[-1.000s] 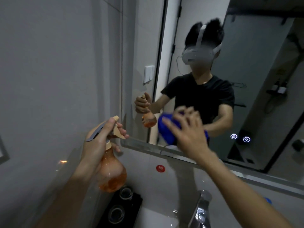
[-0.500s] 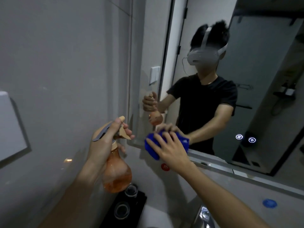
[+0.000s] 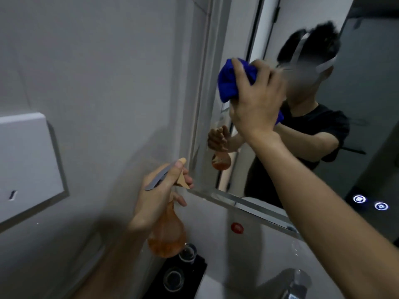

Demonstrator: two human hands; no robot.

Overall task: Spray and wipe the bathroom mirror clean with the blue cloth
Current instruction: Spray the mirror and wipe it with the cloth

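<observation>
The blue cloth [image 3: 230,79] is bunched against the mirror [image 3: 367,104] near its left edge, at about one o'clock in view, with the right hand [image 3: 257,100] clenched over it. At seven o'clock from it, just beside the mirror's lower left corner, the left hand [image 3: 160,190] wraps the neck of an amber spray bottle [image 3: 167,236], a finger across its trigger. Below the bottle, at six o'clock, two glasses [image 3: 180,266] stand on a black tray [image 3: 194,277].

The right hand [image 3: 255,100] presses a bunched blue cloth [image 3: 230,80] flat against the mirror [image 3: 367,104], fingers spread over it. Below and to its left, the left hand [image 3: 160,194] grips an amber spray bottle [image 3: 167,236] upright, just beside the mirror's lower corner.
</observation>
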